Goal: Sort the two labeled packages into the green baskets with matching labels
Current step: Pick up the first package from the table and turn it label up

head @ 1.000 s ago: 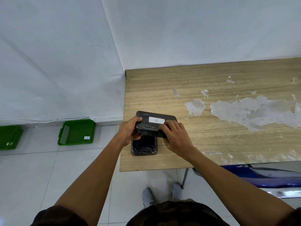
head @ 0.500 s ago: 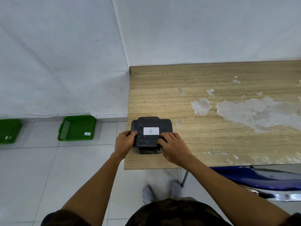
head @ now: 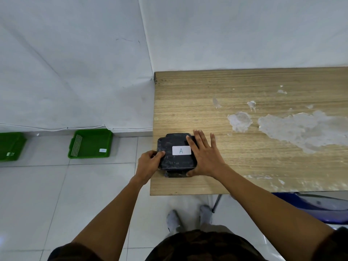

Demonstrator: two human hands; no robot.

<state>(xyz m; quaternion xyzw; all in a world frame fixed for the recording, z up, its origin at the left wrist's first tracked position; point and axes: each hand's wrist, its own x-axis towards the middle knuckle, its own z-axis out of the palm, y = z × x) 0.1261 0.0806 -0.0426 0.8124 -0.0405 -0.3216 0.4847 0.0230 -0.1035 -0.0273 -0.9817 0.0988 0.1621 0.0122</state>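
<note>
Black-wrapped package A lies on the second package at the table corner, long axis crosswise between my hands: left hand pinches its left edge, right hand splayed flat against its right; green baskets well left, so left is nearer.

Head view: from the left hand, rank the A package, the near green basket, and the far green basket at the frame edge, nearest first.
1. A package: on the table, in the left hand.
2. Near green basket: on the floor, to its left.
3. Far green basket: at the left frame edge.
</note>
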